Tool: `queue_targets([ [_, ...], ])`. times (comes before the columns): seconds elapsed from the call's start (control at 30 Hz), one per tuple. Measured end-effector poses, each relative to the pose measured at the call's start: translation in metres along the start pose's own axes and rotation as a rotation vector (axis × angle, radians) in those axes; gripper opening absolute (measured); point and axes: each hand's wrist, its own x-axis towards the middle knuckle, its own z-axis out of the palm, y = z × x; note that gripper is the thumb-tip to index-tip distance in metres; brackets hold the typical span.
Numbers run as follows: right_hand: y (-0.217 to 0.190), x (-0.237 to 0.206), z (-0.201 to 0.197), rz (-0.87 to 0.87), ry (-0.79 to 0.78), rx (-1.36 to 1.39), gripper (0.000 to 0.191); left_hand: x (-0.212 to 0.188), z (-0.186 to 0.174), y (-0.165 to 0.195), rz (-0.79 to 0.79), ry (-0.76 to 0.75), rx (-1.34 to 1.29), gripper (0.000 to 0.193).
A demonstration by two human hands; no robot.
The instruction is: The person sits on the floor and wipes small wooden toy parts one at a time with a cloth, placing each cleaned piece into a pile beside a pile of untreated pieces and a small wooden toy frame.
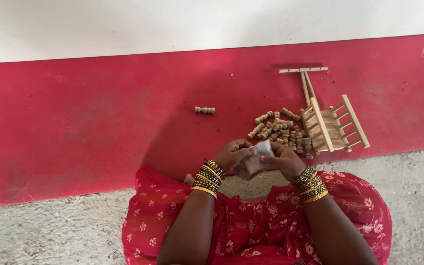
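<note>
Centrally, a small pale sheet (pixel 257 156), seemingly sandpaper or cloth, was gripped between the left hand (pixel 232 155) and the right hand (pixel 283 160), both closed on its edges above a lap draped in red floral fabric (pixel 251 230). Just beyond the hands, a heap of small turned wooden spindles (pixel 280 131) was seen on the red floor (pixel 74 122), touching a part-built wooden toy cart (pixel 331 125). One lone spindle (pixel 204 110) was seen lying apart, to the left.

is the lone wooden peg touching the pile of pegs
Apart. The head view shows the lone peg lying by itself on the red floor, with a plain stretch of bare red between it and the pile.
</note>
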Motion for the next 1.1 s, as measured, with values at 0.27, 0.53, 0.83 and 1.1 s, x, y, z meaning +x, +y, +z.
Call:
queue_targets([
  [0.27,0.035,0.008,0.022,-0.475,0.600,-0.949,0.020,0.011,0.005,-0.011,0.065,0.127,0.089,0.030],
  [0.53,0.033,-0.009,0.063,-0.988,0.507,-1.220,0.039,0.017,0.002,-0.019,0.101,0.183,-0.427,0.036],
  [0.83,0.030,-0.004,0.026,-0.181,0.355,-0.087,0.026,-0.001,0.001,0.011,0.054,0.090,-0.254,0.046],
  [1.1,0.009,-0.001,0.043,-0.160,0.340,-0.019,0.047,0.009,0.012,-0.012,0.099,0.153,-0.276,0.037],
])
